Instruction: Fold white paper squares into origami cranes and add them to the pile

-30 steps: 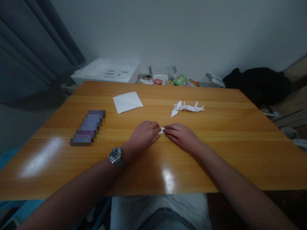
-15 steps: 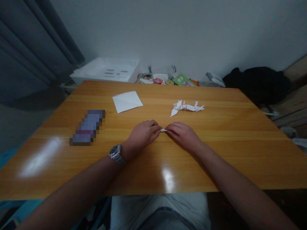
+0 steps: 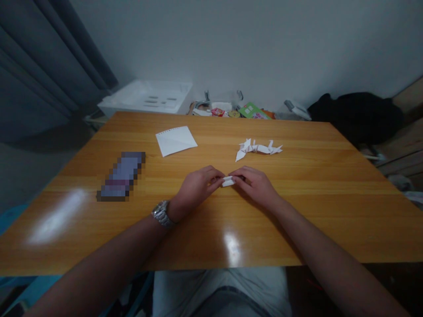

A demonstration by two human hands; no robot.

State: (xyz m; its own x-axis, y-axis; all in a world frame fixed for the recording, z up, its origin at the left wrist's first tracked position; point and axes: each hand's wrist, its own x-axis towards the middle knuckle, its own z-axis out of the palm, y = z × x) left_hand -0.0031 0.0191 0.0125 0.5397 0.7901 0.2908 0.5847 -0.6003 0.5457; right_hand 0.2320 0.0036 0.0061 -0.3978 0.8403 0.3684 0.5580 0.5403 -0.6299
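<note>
A small folded strip of white paper [image 3: 228,181] sits between my left hand [image 3: 194,190] and my right hand [image 3: 256,187]. The fingertips of both hands pinch its two ends, just above the wooden table [image 3: 297,211]. A silver wristwatch [image 3: 161,214] circles my left wrist. Beyond my hands lies a white folded paper chain of crane-like shapes [image 3: 255,149]. To its left is a flat sheet of white paper [image 3: 176,141] with faint crease lines. Further left lies a pixelated, blurred oblong object [image 3: 121,176] that I cannot identify.
A white plastic tray [image 3: 145,97] stands past the far table edge, next to a cluster of packets and a green booklet [image 3: 253,111]. A black bag [image 3: 355,116] sits at the far right, and a dark curtain [image 3: 42,66] hangs at the left.
My hands have drawn closer together, and the paper strip now looks thicker and more folded between my fingertips. The other objects on the table have not moved.
</note>
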